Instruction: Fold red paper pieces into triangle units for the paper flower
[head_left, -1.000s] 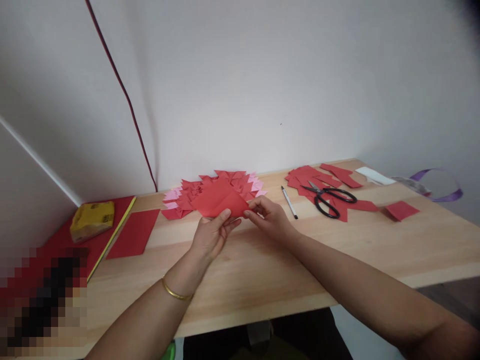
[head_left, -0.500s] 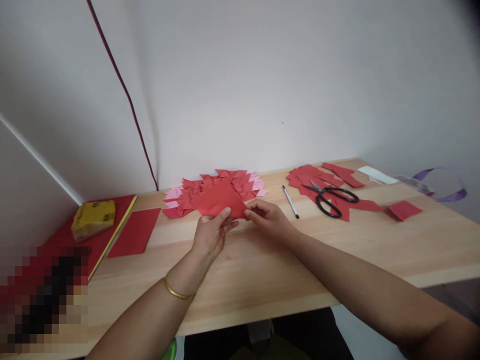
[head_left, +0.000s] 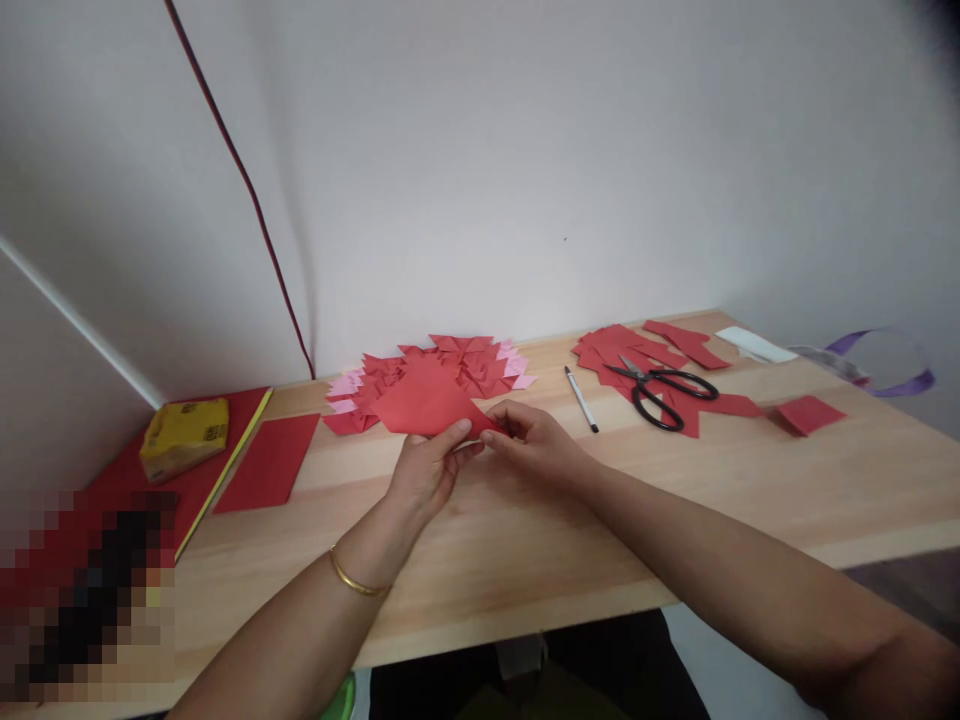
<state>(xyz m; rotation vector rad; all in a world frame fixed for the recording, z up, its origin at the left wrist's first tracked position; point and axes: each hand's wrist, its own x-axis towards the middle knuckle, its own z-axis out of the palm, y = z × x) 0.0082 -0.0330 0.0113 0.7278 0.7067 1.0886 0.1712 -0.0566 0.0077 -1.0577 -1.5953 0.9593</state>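
A sheet of red paper is held up above the wooden table, partly folded at its lower right edge. My left hand grips its bottom edge, thumb on the near face and fingers behind. At the sheet's right corner, my right hand pinches the paper between thumb and fingers. The two hands almost touch. Behind the sheet lies a pile of folded red paper pieces, with pink pieces at its sides; the sheet hides part of the pile.
Black-handled scissors rest on cut red paper at the right, beside a white pen. Farther right are a folded red square and white strips. At left, a yellow-wrapped packet sits near a red sheet.
The red sheet has tilted and shifted slightly left. My left thumb has slid right along its bottom edge, and my right fingers have moved a little on the corner.
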